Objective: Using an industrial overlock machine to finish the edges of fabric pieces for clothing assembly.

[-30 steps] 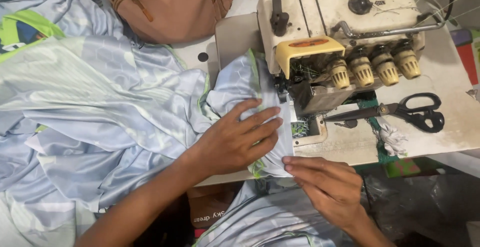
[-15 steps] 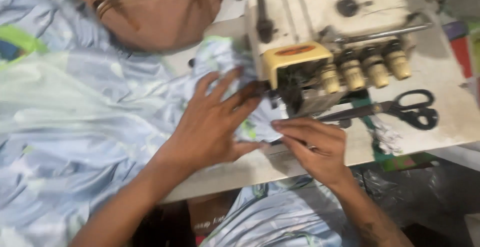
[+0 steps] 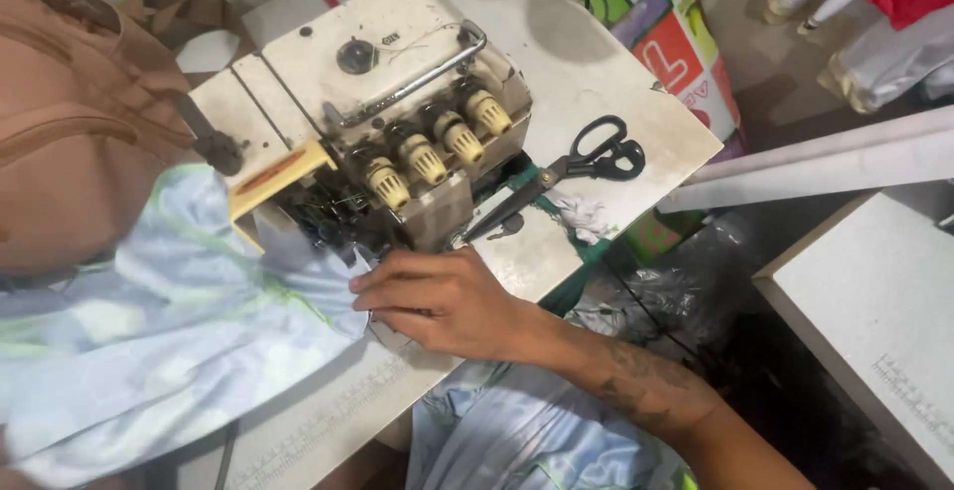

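One hand, the right, is seen in the head view, laid flat on the counter with its fingers together and pressed on the edge of the pale blue cloth; nothing is gripped in it. The left hand is not seen. The fingertips are set just at the cloth's right edge, directly in front of the serger, and little room is left between knuckles and the machine's front. The cloth is spread leftward from the hand and is draped over the counter's near edge, with more of it gathered below in the lap. Three cream knobs are carried on the serger's front, just above the hand. Black scissors are laid to the right of the machine, near the hand but apart from it, blades pointed toward the serger. A bare strip of white counter is left around the scissors up to the right edge. A tan bag is set at the far left, touching the cloth. A white board is seen lower right, well apart across a dark gap.
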